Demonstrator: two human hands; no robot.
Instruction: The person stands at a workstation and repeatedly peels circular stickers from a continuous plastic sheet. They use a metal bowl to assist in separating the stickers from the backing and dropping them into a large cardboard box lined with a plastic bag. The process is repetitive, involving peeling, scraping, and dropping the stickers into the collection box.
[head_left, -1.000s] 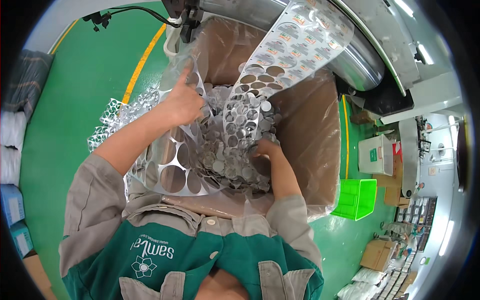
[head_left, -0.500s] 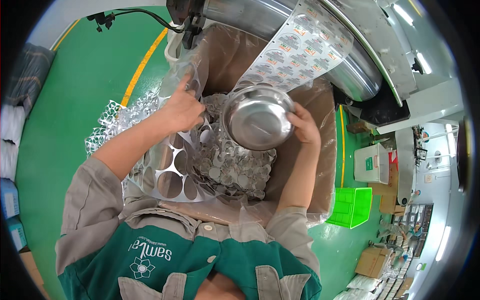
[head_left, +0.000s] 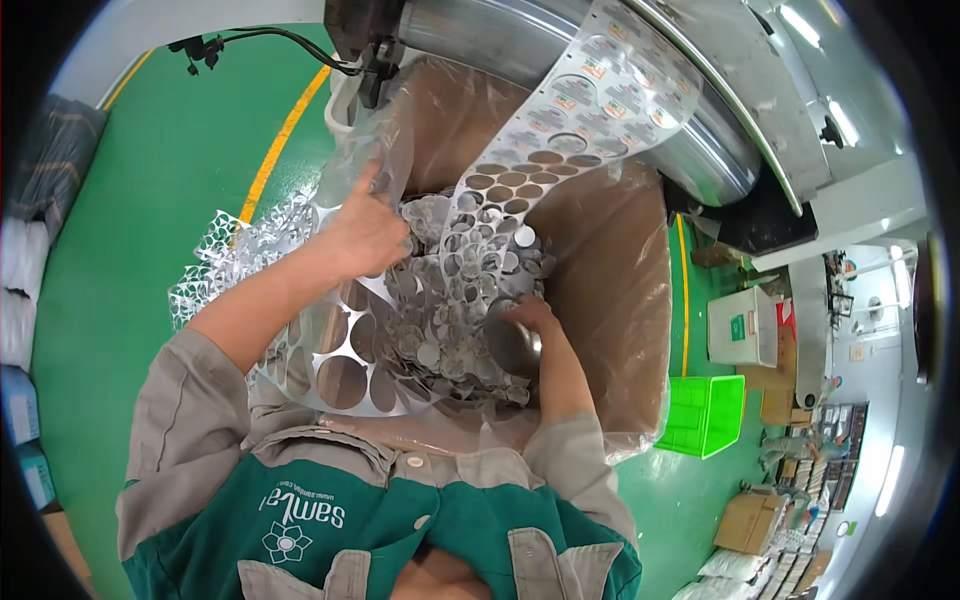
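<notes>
My right hand (head_left: 534,318) grips the rim of a shiny steel bowl (head_left: 514,346), tilted low among loose round foil discs (head_left: 428,355) inside a lined carton (head_left: 615,300). Above the carton's left side, my left hand (head_left: 370,232) has its index finger stretched out and its other fingers curled at a large-holed foil sheet (head_left: 345,345). Part of that grip is hidden. A printed foil web (head_left: 600,90) hangs from a metal roller (head_left: 490,35); its lower part is punched with round holes and reaches down to the discs.
Punched foil scrap (head_left: 240,245) heaps outside the carton's left side. To the right stand a bright green crate (head_left: 690,415) and a white bin (head_left: 742,328). The machine's dark bracket (head_left: 365,45) and cables (head_left: 270,35) overhang the far left.
The bowl has dropped from above the carton down among the discs and tipped over, with my right hand on it. More punched web now shows below the roller. My left hand has barely moved.
</notes>
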